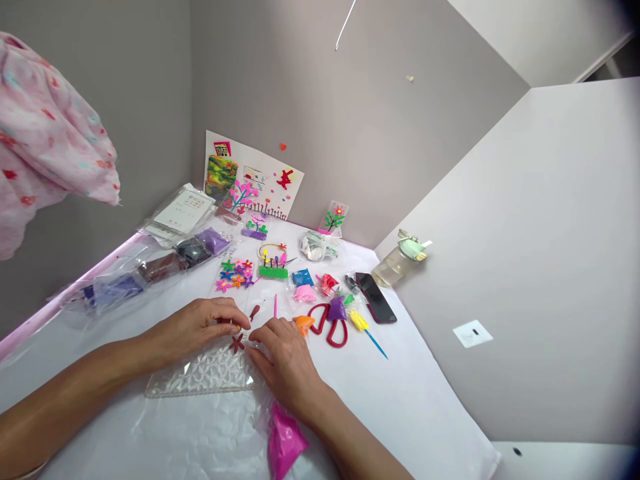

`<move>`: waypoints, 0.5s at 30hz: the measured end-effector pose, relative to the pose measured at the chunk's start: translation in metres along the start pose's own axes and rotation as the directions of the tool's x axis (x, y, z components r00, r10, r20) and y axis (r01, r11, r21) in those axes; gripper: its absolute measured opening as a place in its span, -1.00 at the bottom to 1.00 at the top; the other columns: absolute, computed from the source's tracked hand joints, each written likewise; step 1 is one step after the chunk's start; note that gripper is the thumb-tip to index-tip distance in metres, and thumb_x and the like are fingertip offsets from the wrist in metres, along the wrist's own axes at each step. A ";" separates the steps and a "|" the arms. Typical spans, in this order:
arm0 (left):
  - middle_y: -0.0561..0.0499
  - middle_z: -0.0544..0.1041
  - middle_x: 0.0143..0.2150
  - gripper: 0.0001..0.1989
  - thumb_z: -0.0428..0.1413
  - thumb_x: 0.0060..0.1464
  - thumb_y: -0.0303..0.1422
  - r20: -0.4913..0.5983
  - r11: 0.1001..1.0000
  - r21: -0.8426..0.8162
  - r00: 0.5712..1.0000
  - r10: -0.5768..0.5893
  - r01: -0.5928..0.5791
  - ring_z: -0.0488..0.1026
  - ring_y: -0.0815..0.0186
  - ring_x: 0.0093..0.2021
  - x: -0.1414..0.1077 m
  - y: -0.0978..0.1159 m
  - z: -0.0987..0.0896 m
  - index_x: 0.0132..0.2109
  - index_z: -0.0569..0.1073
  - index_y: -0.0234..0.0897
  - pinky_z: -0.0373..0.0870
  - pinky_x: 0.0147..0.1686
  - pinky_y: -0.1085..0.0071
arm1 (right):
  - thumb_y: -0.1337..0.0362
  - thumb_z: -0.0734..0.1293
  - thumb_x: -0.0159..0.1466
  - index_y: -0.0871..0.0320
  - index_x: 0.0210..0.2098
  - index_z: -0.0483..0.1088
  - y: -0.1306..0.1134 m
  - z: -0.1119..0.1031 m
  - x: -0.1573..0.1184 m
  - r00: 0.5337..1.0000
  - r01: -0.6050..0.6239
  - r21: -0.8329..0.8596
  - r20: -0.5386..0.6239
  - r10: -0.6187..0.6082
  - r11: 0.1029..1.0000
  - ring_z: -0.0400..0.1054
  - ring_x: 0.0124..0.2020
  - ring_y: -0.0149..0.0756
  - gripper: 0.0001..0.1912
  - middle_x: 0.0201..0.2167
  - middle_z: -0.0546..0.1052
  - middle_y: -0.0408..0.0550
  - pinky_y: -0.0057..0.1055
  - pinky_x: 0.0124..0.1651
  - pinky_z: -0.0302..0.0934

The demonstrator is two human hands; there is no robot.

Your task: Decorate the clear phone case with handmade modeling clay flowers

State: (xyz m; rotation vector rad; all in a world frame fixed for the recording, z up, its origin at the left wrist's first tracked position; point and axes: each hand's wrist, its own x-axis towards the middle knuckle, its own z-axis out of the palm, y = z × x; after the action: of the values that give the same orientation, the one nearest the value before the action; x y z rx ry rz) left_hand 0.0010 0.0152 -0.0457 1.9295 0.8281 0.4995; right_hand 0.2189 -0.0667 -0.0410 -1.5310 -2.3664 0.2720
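A small dark red clay flower (237, 344) lies at the far edge of a clear, textured plastic board (200, 377). My left hand (213, 320) reaches in beside it, thumb and forefinger pinched around a tiny yellow piece (239, 329) that the fingers partly cover. On the flower's right, my right hand (287, 360) rests with thumb and forefinger apart and nothing visible between them. Just beyond the fingertips is a loose dark red clay lump (255, 312). A magenta clay packet (285, 441) lies below my right wrist.
Red-handled scissors (338, 335), an orange clay packet (303, 325) and a blue stick tool (376, 345) lie right of my hands. Farther back are finished clay flowers (234, 275), a phone (376, 298) and a glass jar (394, 265). Bagged clay (163, 268) lines the left side.
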 end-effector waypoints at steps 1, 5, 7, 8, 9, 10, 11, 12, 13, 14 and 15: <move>0.05 0.64 -0.21 -0.74 0.09 0.27 -0.17 0.011 1.000 -0.021 1.000 -0.017 0.017 0.56 0.19 -0.16 0.000 0.001 0.000 -0.11 0.64 -0.14 0.41 -0.07 0.32 | 0.33 0.48 0.39 0.14 -0.08 0.54 0.000 0.000 0.000 1.000 0.003 0.000 0.000 -0.003 1.000 0.45 -0.13 -0.14 -0.88 -0.13 0.60 0.00 -0.26 -0.09 0.20; 0.06 0.61 -0.29 -0.80 0.13 0.22 -0.22 0.026 0.999 0.041 1.000 0.005 -0.006 0.53 0.21 -0.19 -0.001 0.005 -0.001 -0.28 0.58 -0.18 0.39 -0.13 0.35 | 0.33 0.50 0.37 0.15 -0.09 0.54 0.000 -0.002 -0.001 1.000 0.013 0.003 -0.002 -0.013 1.000 0.46 -0.13 -0.14 -0.86 -0.13 0.61 0.01 -0.26 -0.08 0.20; 0.04 0.61 -0.26 -0.76 0.11 0.24 -0.22 0.027 0.992 0.116 0.998 0.051 -0.053 0.53 0.20 -0.15 0.000 0.006 -0.002 -0.31 0.60 -0.17 0.38 -0.09 0.35 | 0.34 0.50 0.36 0.16 -0.09 0.54 0.000 -0.003 0.000 1.000 0.017 0.001 -0.004 -0.017 1.000 0.47 -0.13 -0.14 -0.86 -0.14 0.61 0.02 -0.27 -0.08 0.20; 0.04 0.61 -0.25 -0.75 0.10 0.25 -0.22 0.031 0.988 0.137 0.998 0.063 -0.067 0.52 0.19 -0.14 0.000 0.005 -0.002 -0.31 0.62 -0.16 0.38 -0.08 0.35 | 0.35 0.50 0.36 0.16 -0.10 0.54 0.000 -0.003 0.000 1.000 0.018 -0.001 -0.004 -0.018 1.000 0.46 -0.13 -0.14 -0.86 -0.15 0.61 0.01 -0.27 -0.09 0.20; 0.04 0.61 -0.24 -0.74 0.09 0.26 -0.22 0.034 0.986 0.148 0.997 0.069 -0.073 0.52 0.19 -0.14 0.000 0.005 -0.002 -0.29 0.63 -0.14 0.38 -0.08 0.35 | 0.35 0.50 0.36 0.16 -0.10 0.54 0.000 -0.003 0.000 1.000 0.021 -0.003 -0.006 -0.021 1.000 0.46 -0.14 -0.15 -0.86 -0.15 0.61 0.01 -0.27 -0.09 0.20; 0.04 0.61 -0.24 -0.73 0.08 0.26 -0.23 0.035 0.986 0.152 0.997 0.070 -0.075 0.52 0.20 -0.14 0.001 0.004 -0.002 -0.29 0.64 -0.13 0.37 -0.08 0.35 | 0.36 0.50 0.36 0.16 -0.10 0.54 0.000 -0.003 0.000 1.000 0.024 -0.003 -0.006 -0.024 1.000 0.46 -0.14 -0.15 -0.87 -0.15 0.61 0.01 -0.27 -0.09 0.20; 0.04 0.60 -0.24 -0.74 0.08 0.26 -0.24 0.035 0.985 0.155 0.997 0.070 -0.074 0.52 0.20 -0.14 0.001 0.003 -0.001 -0.29 0.65 -0.13 0.37 -0.09 0.36 | 0.36 0.50 0.36 0.16 -0.11 0.54 0.000 -0.003 0.000 1.000 0.025 -0.004 -0.006 -0.026 1.000 0.46 -0.14 -0.16 -0.87 -0.15 0.61 0.01 -0.28 -0.09 0.20; 0.04 0.60 -0.24 -0.74 0.08 0.26 -0.24 0.035 0.984 0.160 0.997 0.070 -0.075 0.52 0.20 -0.14 0.001 0.002 -0.001 -0.29 0.65 -0.12 0.36 -0.09 0.36 | 0.36 0.50 0.36 0.16 -0.11 0.54 0.000 -0.003 -0.001 1.000 0.027 -0.004 -0.006 -0.027 1.000 0.46 -0.15 -0.16 -0.88 -0.15 0.61 0.00 -0.28 -0.09 0.20; 0.04 0.59 -0.24 -0.75 0.08 0.26 -0.25 0.036 0.984 0.164 0.997 0.071 -0.076 0.51 0.21 -0.13 0.001 0.001 -0.001 -0.29 0.64 -0.12 0.36 -0.08 0.36 | 0.36 0.49 0.37 0.16 -0.11 0.54 0.000 -0.003 -0.001 1.000 0.028 -0.003 -0.005 -0.028 1.000 0.46 -0.15 -0.16 -0.88 -0.15 0.61 0.00 -0.28 -0.09 0.19; 0.05 0.59 -0.23 -0.75 0.09 0.26 -0.25 0.038 0.983 0.166 0.997 0.071 -0.076 0.51 0.21 -0.13 0.001 0.001 0.000 -0.29 0.64 -0.12 0.36 -0.08 0.37 | 0.35 0.49 0.37 0.16 -0.11 0.54 0.000 -0.003 -0.001 1.000 0.027 -0.003 -0.004 -0.027 1.000 0.46 -0.15 -0.17 -0.89 -0.15 0.61 0.00 -0.28 -0.09 0.19; 0.05 0.59 -0.23 -0.76 0.09 0.26 -0.25 0.039 0.983 0.167 0.997 0.071 -0.077 0.51 0.21 -0.13 0.000 0.000 0.000 -0.29 0.64 -0.12 0.36 -0.07 0.37 | 0.35 0.49 0.38 0.16 -0.11 0.53 0.000 -0.004 -0.001 1.000 0.025 -0.002 0.000 -0.025 1.000 0.46 -0.14 -0.17 -0.89 -0.15 0.61 0.00 -0.28 -0.08 0.19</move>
State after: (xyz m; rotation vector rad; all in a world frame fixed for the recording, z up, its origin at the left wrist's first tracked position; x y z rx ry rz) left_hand 0.0015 0.0154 -0.0455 2.1250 0.8013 0.4523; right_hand 0.2204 -0.0676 -0.0378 -1.5014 -2.3843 0.2640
